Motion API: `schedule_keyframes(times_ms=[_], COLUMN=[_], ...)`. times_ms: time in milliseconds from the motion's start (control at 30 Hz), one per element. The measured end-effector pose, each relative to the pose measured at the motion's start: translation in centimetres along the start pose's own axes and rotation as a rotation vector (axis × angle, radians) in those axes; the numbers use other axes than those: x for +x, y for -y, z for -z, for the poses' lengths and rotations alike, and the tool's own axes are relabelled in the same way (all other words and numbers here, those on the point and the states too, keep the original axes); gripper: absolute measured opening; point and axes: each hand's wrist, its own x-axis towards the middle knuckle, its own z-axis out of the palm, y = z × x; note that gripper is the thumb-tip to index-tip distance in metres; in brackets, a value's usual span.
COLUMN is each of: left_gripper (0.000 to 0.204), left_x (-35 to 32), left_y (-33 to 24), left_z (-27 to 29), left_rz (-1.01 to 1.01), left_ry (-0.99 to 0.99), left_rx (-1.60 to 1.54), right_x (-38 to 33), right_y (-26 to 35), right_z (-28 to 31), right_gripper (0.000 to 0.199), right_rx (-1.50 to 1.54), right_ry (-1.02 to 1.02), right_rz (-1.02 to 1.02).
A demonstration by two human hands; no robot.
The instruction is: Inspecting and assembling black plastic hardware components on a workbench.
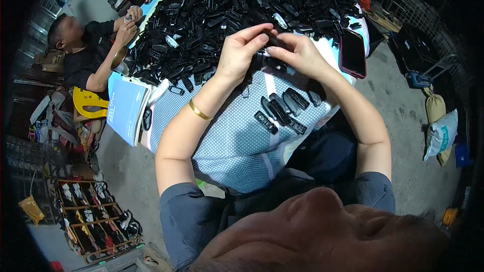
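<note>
My left hand [238,55] and my right hand [301,56] meet over the near edge of a large heap of black plastic parts [217,20]. Thumbs and fingers of both are closed around a small dark piece, apparently one of these black plastic parts; its outline blends into the heap behind. Between my forearms, a small group of similar black parts [278,109] lies loose on the dotted grey-white cloth [227,141]. A few have slotted undersides facing up. A gold bangle circles my left wrist.
A phone [352,54] lies right of the heap. Papers or booklets [126,108] overhang the table's left edge. At the far left, a co-worker [83,45] handles a small item. A yellow plastic seat [88,104], a rack of shoes [98,216] and sacks [441,131] stand around.
</note>
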Motion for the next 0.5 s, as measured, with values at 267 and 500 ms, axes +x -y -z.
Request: schedule_keyframes(times_ms=[267,500], left_gripper=[0.023,0.025], left_x=[-0.3,-1.8], left_y=[-1.4,-3.8], left_z=[0.3,-1.6], left_rz=[-0.002,0.175], left_ry=[0.068,0.458], left_rx=[-0.015,0.571], right_x=[-0.5,-1.1], right_y=[1.4,-1.2], right_z=[0.8,0.3], right_gripper=[0.028,0.026], right_rx=[-0.242,-0.905], right_ry=[0.120,0.231], right_rz=[0.136,0.312])
